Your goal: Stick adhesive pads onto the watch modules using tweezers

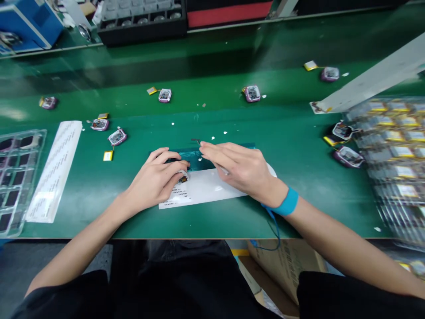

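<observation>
My left hand (161, 176) curls its fingers around a small electronic device housing (183, 178), mostly hidden under the fingers with a bit of its inside showing. My right hand (241, 167) is closed on slim tweezers (225, 170); their dark tip sticks out past the fingertips, to the right of and above my left hand. Under both hands lies a white printed backing sheet (202, 188), with a teal film strip (202, 160) along its far edge. A blue wrist strap (287, 201) circles my right wrist.
Purple-rimmed housings with yellow-edged batteries, such as this housing (117, 137), lie scattered on the green bench (212, 221). At left are another label sheet (55, 170) and a clear tray (23, 186). Stacked battery trays (395, 150) and a white post (368, 75) stand right.
</observation>
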Motion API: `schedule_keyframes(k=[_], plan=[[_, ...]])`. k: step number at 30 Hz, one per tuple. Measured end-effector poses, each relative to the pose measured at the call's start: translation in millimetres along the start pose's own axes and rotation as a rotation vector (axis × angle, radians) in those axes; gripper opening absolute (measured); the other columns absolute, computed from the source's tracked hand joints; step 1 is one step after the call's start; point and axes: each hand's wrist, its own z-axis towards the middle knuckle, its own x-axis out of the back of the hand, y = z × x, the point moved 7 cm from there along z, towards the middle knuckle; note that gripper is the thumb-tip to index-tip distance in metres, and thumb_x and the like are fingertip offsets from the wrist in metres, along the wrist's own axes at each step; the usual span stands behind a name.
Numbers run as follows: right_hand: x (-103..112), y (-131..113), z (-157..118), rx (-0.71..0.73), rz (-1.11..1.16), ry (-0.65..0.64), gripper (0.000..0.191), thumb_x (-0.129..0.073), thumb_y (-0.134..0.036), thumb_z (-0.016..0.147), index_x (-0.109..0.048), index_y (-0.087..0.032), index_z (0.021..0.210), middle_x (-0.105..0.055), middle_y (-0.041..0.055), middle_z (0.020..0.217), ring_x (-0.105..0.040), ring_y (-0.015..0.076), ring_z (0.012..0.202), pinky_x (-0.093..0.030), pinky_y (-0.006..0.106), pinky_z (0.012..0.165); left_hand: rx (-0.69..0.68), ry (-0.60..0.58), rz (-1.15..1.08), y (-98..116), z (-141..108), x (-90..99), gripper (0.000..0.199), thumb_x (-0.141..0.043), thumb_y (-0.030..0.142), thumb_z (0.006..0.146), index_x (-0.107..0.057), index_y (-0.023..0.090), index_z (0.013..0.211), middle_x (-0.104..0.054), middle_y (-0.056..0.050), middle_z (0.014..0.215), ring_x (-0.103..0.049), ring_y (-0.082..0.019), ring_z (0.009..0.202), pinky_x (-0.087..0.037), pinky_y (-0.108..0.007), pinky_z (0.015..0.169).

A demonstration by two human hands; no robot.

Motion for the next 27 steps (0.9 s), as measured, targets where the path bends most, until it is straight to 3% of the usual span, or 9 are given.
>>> schedule_keyframes(k=[3,6,8,11,13,18,20,23,27], plan=[[11.0,0.6,3.5,0.038,0.024,0.054,0.046,-0.050,0.004,0.090,-0.067,-0.017,0.127,-0.076,0.0089,0.123,-0.077,0.0234,0.100,-0.068,0.037,0.080,-0.003,0.134,-0.132,12.8,-3.8,18.7,0.015,-0.059,0.018,0.098,-0.073,0.024,0.102,-0.079,-0.005,0.117,-0.067,-0.026,0.118,-0.041,-0.049,0.114],[21.6,-0.3,4.6,-0.003,0.090,0.125,0.054,-0.055,0.001,0.092,-0.063,-0.025,0.138,-0.071,0.0047,0.132,-0.076,0.0239,0.107,-0.069,0.039,0.084,0.331,0.483,-0.473,-10.7,-12.7,43.7,0.012,-0.059,0.022,0.100,-0.071,0.024,0.104,-0.080,-0.004,0.102,-0.071,-0.018,0.091,-0.055,-0.035,0.088],[27.8,-2.4,3.9,-0.034,0.117,0.169,0.060,-0.058,-0.001,0.094,-0.059,-0.034,0.144,-0.068,-0.0001,0.137,-0.074,0.0235,0.113,-0.069,0.040,0.087,0.573,0.627,-0.785,-34.6,-19.1,42.2,0.010,-0.060,0.022,0.098,-0.069,0.020,0.099,-0.078,-0.006,0.092,-0.067,-0.015,0.073,-0.054,-0.029,0.070],[35.1,-9.5,4.9,-0.024,0.117,0.182,0.057,-0.063,-0.006,0.095,-0.061,-0.037,0.143,-0.066,-0.0020,0.138,-0.074,0.0242,0.113,-0.070,0.041,0.088,0.785,0.580,-1.216,-54.0,-17.2,21.1,0.007,-0.064,0.015,0.088,-0.070,0.012,0.086,-0.077,-0.010,0.086,-0.063,-0.013,0.064,-0.053,-0.027,0.063],[41.2,-16.1,7.7,0.010,0.116,0.179,0.051,-0.067,-0.007,0.095,-0.065,-0.035,0.138,-0.066,-0.0013,0.136,-0.075,0.0247,0.110,-0.070,0.040,0.086,0.829,0.524,-1.352,-55.3,-15.2,12.2,0.007,-0.065,0.014,0.084,-0.072,0.010,0.083,-0.077,-0.012,0.087,-0.063,-0.013,0.065,-0.054,-0.026,0.063],[50.1,-34.1,14.8,0.112,0.074,0.062,0.037,-0.064,-0.006,0.097,-0.067,-0.018,0.132,-0.069,0.0098,0.131,-0.074,0.0228,0.114,-0.068,0.035,0.091,0.799,0.517,-1.311,-47.4,-15.9,10.3,0.004,-0.077,0.014,0.079,-0.075,0.011,0.079,-0.074,-0.006,0.082,-0.056,-0.007,0.061,-0.047,-0.017,0.054],[49.2,-41.3,14.8,0.169,0.027,0.019,0.028,-0.060,-0.007,0.100,-0.068,-0.012,0.127,-0.070,0.0116,0.129,-0.075,0.0216,0.110,-0.068,0.034,0.086,0.814,0.549,-1.301,-46.1,-17.7,9.1,0.007,-0.079,0.015,0.078,-0.073,0.012,0.080,-0.075,-0.005,0.082,-0.059,-0.007,0.059,-0.050,-0.017,0.056],[44.5,-48.6,14.0,0.231,-0.016,0.002,0.023,-0.062,-0.006,0.099,-0.070,-0.008,0.120,-0.072,0.0095,0.127,-0.076,0.0198,0.100,-0.067,0.031,0.080,0.834,0.607,-1.305,-44.5,-19.5,6.7,0.015,-0.079,0.013,0.077,-0.064,0.015,0.076,-0.078,-0.005,0.086,-0.072,-0.013,0.069,-0.060,-0.022,0.068],[38.0,-51.2,15.2,0.240,-0.003,0.009,0.020,-0.061,-0.009,0.101,-0.071,-0.010,0.118,-0.074,0.0068,0.125,-0.074,0.0185,0.096,-0.065,0.030,0.077,0.838,0.646,-1.303,-39.9,-20.1,3.8,0.025,-0.078,0.013,0.076,-0.055,0.017,0.067,-0.079,-0.005,0.087,-0.079,-0.020,0.087,-0.065,-0.027,0.075]])
